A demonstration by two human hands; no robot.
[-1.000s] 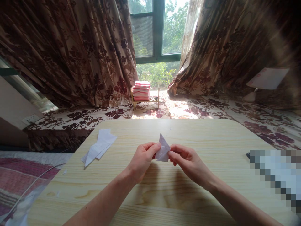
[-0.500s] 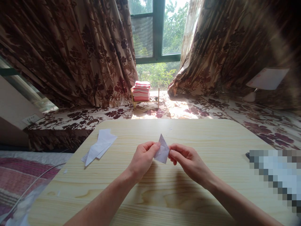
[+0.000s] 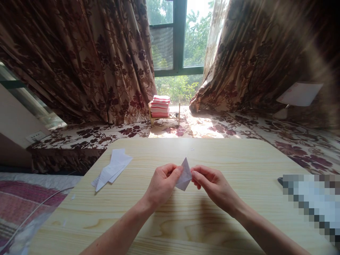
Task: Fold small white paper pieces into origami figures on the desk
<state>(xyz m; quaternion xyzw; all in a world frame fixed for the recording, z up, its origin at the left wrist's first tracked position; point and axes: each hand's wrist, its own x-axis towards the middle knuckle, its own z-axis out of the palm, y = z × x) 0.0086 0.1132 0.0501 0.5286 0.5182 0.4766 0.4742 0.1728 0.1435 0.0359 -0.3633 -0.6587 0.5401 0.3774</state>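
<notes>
A small folded piece of white paper [image 3: 185, 177], pointed at its top and bottom, is held up above the wooden table [image 3: 127, 219]. My left hand [image 3: 164, 182] pinches its left side, thumb lying over the front face. At the paper's right corner, the thumb and forefinger of my right hand [image 3: 208, 182] are pressed together on the edge. The other fingers of the right hand curl underneath. Several sheets or scraps of white paper [image 3: 113, 170] lie overlapped on the table's left side.
Tiny paper bits [image 3: 72, 197] lie near the left edge. A blurred-out object [image 3: 313, 205] is at the right. Beyond the table, folded pink cloths [image 3: 160, 106] sit on a small rack, and a white lamp [image 3: 299, 94] stands on the floral-covered sill.
The folded paper has turned slightly, its top point shifting to the right. Both hands keep their hold. The whole view has tilted up a little.
</notes>
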